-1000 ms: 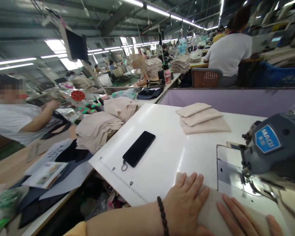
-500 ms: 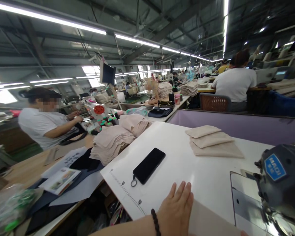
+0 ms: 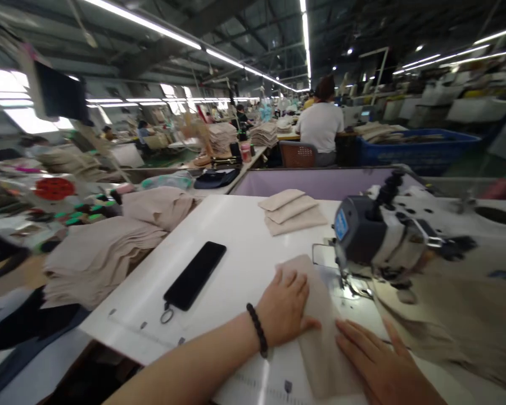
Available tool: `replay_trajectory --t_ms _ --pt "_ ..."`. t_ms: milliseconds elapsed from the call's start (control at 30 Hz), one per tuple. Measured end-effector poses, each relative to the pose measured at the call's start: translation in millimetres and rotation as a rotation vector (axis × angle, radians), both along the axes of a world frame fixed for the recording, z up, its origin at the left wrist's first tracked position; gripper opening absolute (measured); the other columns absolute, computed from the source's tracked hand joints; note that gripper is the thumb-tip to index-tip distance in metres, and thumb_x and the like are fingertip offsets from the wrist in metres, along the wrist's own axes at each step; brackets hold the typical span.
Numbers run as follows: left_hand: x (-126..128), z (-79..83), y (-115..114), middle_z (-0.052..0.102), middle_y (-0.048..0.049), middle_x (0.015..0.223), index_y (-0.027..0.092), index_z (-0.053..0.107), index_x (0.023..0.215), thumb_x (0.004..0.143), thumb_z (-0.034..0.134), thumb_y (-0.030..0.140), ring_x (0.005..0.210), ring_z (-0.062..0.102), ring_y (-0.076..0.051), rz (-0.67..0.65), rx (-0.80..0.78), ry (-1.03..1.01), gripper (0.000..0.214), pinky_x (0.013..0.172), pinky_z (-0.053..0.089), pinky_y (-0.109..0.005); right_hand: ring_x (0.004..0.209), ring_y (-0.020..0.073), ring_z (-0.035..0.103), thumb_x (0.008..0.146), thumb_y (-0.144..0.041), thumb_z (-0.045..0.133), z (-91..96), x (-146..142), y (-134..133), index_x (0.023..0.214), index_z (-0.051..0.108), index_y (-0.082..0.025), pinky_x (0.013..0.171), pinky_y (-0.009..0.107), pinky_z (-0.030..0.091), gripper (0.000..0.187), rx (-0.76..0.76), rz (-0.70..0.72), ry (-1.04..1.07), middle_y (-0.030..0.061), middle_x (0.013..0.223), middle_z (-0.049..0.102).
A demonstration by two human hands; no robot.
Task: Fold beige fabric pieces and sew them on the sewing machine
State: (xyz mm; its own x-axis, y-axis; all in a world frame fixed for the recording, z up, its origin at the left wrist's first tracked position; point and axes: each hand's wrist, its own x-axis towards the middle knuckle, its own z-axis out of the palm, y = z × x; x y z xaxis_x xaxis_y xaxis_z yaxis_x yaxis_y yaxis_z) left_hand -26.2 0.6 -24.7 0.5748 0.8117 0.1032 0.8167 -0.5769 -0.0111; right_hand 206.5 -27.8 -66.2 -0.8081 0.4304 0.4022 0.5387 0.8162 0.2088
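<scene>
A long beige fabric piece lies on the white sewing table, running up toward the needle of a grey sewing machine. My left hand, with a dark bead bracelet on the wrist, rests flat on the fabric's left side, fingers spread. My right hand lies flat on the fabric's lower right part, fingers stretched toward the machine. More beige cloth hangs to the right of the machine.
A black phone with a ring lies left of my hands. Folded beige pieces sit at the table's back. Piles of beige cloth cover the left bench. A seated person in white works further back.
The view has swung right and down. Both hands are now fully in view on the fabric, and the sewing machine shows nearer the middle. The left-hand co-worker has left the view.
</scene>
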Motion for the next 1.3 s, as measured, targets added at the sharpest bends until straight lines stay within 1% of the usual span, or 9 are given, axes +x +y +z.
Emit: replay_trajectory --t_ms 67,133,233,300,500,633,800,1033,1300 --pt "12 1.9 19 0.044 -0.0172 0.13 0.01 0.046 0.121 0.082 0.046 0.057 0.121 0.038 -0.032 -0.004 0.0 0.009 0.061 0.101 0.027 -0.052 0.096 0.022 0.053 0.072 0.001 0.037 23.3 0 3 0.103 0.06 -0.02 0.091 0.045 0.03 0.044 -0.202 -0.095 0.013 0.0059 0.109 0.06" --pt "24 3.6 31 0.052 -0.0147 0.116 0.011 0.052 0.11 0.084 0.051 0.045 0.108 0.049 -0.028 -0.026 -0.027 0.007 0.043 0.093 0.037 -0.046 0.089 0.0211 0.052 0.077 -0.002 0.041 38.8 1 11 0.104 0.059 -0.019 0.083 0.038 0.036 0.036 -0.362 -0.073 -0.023 0.0078 0.105 0.058" --pt "38 8.4 34 0.058 -0.0072 0.093 0.013 0.056 0.093 0.088 0.049 0.026 0.087 0.055 -0.02 -0.117 -0.073 0.001 0.015 0.081 0.045 -0.034 0.08 0.0208 0.049 0.084 -0.008 0.045 46.0 5 21 0.103 0.06 -0.02 0.076 0.036 0.037 0.027 -0.451 -0.049 -0.071 0.0075 0.092 0.055" --pt "43 10.5 32 0.057 -0.0076 0.092 0.013 0.057 0.092 0.087 0.051 0.027 0.088 0.055 -0.021 -0.136 -0.074 -0.006 0.016 0.082 0.045 -0.035 0.075 0.0208 0.046 0.087 -0.01 0.044 43.4 9 27 0.105 0.059 -0.018 0.072 0.036 0.036 0.025 -0.429 -0.025 -0.089 0.0066 0.084 0.052" --pt "48 2.0 44 0.051 -0.0155 0.117 0.007 0.048 0.116 0.081 0.059 0.039 0.112 0.045 -0.029 -0.089 -0.033 -0.049 0.049 0.098 0.035 -0.047 0.07 0.0196 0.042 0.089 -0.01 0.038 33.1 15 37 0.102 0.06 -0.011 0.065 0.032 0.034 0.025 -0.402 -0.048 -0.009 0.0059 0.077 0.049" --pt "49 -7.4 53 0.051 -0.0149 0.117 0.008 0.052 0.11 0.083 0.057 0.035 0.114 0.043 -0.029 -0.098 -0.025 -0.098 0.039 0.1 0.033 -0.048 0.069 0.0183 0.044 0.085 -0.007 0.044 34.4 18 40 0.103 0.06 -0.012 0.061 0.029 0.032 0.024 -0.474 -0.131 0.01 0.0049 0.077 0.05" --pt "50 -14.7 51 0.055 -0.0111 0.106 0.007 0.053 0.104 0.085 0.054 0.025 0.103 0.051 -0.024 -0.175 -0.027 -0.173 0.026 0.092 0.044 -0.036 0.068 0.0177 0.045 0.084 -0.006 0.046 35.1 17 42 0.102 0.06 -0.011 0.061 0.028 0.031 0.024 -0.489 -0.149 0.053 0.005 0.077 0.051" --pt "50 -16.2 52 0.053 -0.0131 0.109 0.004 0.05 0.11 0.087 0.051 0.028 0.108 0.048 -0.026 -0.224 -0.045 -0.19 0.033 0.1 0.038 -0.04 0.068 0.0186 0.044 0.085 -0.008 0.043 35.3 17 41 0.1 0.06 -0.011 0.061 0.029 0.032 0.023 -0.467 -0.145 0.074 0.006 0.077 0.052" --pt "51 -16.1 53 0.053 -0.012 0.105 0.008 0.051 0.104 0.088 0.05 0.03 0.104 0.051 -0.025 -0.221 -0.039 -0.187 0.027 0.092 0.045 -0.041 0.067 0.0194 0.044 0.086 -0.008 0.036 35.2 17 42 0.096 0.061 -0.01 0.061 0.03 0.032 0.027 -0.437 -0.12 0.107 0.0066 0.074 0.051"
